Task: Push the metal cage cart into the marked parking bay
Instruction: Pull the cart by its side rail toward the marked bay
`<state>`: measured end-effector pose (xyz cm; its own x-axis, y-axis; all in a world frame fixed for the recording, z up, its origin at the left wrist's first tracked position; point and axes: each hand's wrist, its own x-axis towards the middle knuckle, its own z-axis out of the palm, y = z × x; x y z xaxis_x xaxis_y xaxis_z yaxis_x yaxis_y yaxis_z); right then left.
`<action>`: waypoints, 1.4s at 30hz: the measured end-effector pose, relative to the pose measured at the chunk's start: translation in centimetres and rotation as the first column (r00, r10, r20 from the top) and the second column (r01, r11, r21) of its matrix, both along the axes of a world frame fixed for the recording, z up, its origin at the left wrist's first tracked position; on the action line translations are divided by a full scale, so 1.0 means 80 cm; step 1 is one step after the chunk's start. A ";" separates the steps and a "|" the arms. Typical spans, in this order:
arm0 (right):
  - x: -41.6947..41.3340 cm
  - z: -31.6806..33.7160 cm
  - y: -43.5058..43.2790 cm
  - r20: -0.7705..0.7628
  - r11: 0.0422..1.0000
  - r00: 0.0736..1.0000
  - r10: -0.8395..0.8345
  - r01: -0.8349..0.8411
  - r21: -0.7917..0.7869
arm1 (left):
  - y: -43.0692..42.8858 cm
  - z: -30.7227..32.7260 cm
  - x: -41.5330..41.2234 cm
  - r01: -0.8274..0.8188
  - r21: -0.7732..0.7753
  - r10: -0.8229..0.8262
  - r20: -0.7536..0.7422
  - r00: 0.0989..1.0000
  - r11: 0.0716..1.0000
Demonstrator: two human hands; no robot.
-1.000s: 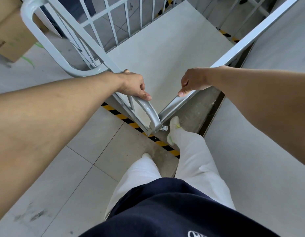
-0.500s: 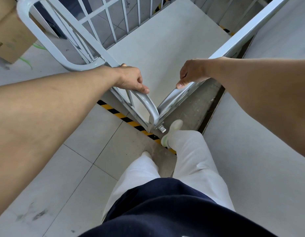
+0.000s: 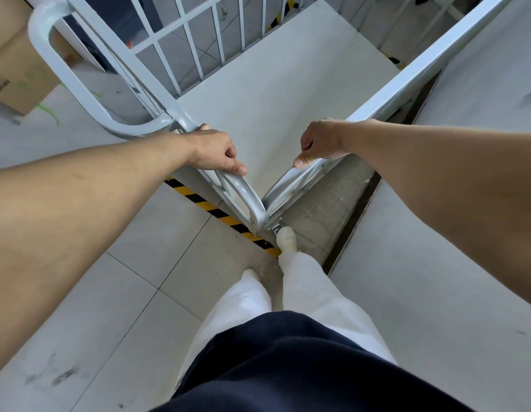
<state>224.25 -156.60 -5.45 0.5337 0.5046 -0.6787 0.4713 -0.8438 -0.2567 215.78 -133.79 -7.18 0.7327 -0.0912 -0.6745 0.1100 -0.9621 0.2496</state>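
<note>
A grey metal cage cart (image 3: 181, 117) with barred sides and a flat pale deck fills the upper middle of the head view. Its near corner points at me. My left hand (image 3: 216, 153) grips the top rail of the left side. My right hand (image 3: 320, 141) grips the top rail of the right side. A black-and-yellow striped floor line (image 3: 219, 214) runs diagonally under the cart's near corner. A caster shows just below that corner, next to my right shoe (image 3: 286, 237).
A cardboard box (image 3: 17, 69) stands at the far left beyond the cart's curved handle. A grey wall or panel (image 3: 436, 292) rises along the right, with a dark gap at its base. More striped tape (image 3: 395, 60) shows at the far right. Pale floor tiles lie at lower left.
The cart and both hands have shifted away from me, and my right foot has stepped forward onto the striped line. Both grips stay the same.
</note>
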 end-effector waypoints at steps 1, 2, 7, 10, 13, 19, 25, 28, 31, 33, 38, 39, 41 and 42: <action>0.001 0.001 0.001 0.002 1.000 1.000 0.003 -0.003 -0.004 | 0.000 0.001 0.000 0.003 0.003 -0.003 0.007 1.000 1.000; 0.001 0.002 0.002 0.006 1.000 1.000 0.003 -0.003 -0.008 | 0.001 0.002 0.001 0.005 0.001 -0.005 0.013 1.000 1.000; -0.002 0.006 0.005 0.001 0.999 1.000 0.004 -0.004 -0.040 | 0.001 -0.001 -0.002 0.025 -0.025 -0.025 0.008 1.000 0.999; -0.002 0.003 0.007 0.021 0.998 1.000 0.013 -0.012 -0.064 | 0.005 -0.001 -0.003 0.032 -0.031 -0.031 0.026 0.999 0.999; -0.003 0.005 0.009 0.024 0.997 1.000 0.020 -0.018 -0.076 | 0.005 -0.001 -0.003 0.036 -0.035 -0.035 0.031 0.999 0.999; -0.004 0.005 0.015 -0.012 0.993 0.997 0.073 -0.073 -0.096 | 0.010 -0.008 -0.008 0.035 -0.031 -0.034 0.038 0.999 0.999; -0.007 0.011 0.022 -0.050 0.976 0.983 0.174 -0.179 -0.127 | 0.018 -0.018 -0.012 0.068 -0.033 -0.066 0.045 0.997 0.997; -0.003 0.009 0.024 -0.055 0.967 0.977 0.206 -0.212 -0.143 | 0.024 -0.030 -0.008 0.114 -0.041 -0.110 0.082 0.991 0.993; 0.006 0.004 0.029 -0.066 0.957 0.966 0.250 -0.257 -0.136 | 0.030 -0.035 -0.001 0.139 -0.036 -0.134 0.121 0.984 0.990; 0.010 0.003 0.031 -0.066 0.948 0.956 0.286 -0.292 -0.125 | 0.034 -0.038 0.002 0.137 -0.024 -0.133 0.129 0.983 0.990; 0.018 0.000 0.038 -0.059 0.961 0.965 0.257 -0.262 -0.086 | 0.049 -0.043 0.011 0.157 0.004 -0.157 0.111 0.981 0.988; 0.020 -0.002 0.039 -0.049 0.969 0.971 0.234 -0.237 -0.071 | 0.052 -0.043 0.014 0.156 0.012 -0.156 0.108 0.982 0.988; 0.022 -0.004 0.041 -0.033 0.978 0.979 0.202 -0.203 -0.050 | 0.057 -0.042 0.020 0.167 0.024 -0.169 0.101 0.981 0.986; 0.023 -0.004 0.042 -0.033 0.979 0.980 0.197 -0.199 -0.053 | 0.059 -0.043 0.022 0.164 0.021 -0.165 0.087 0.982 0.986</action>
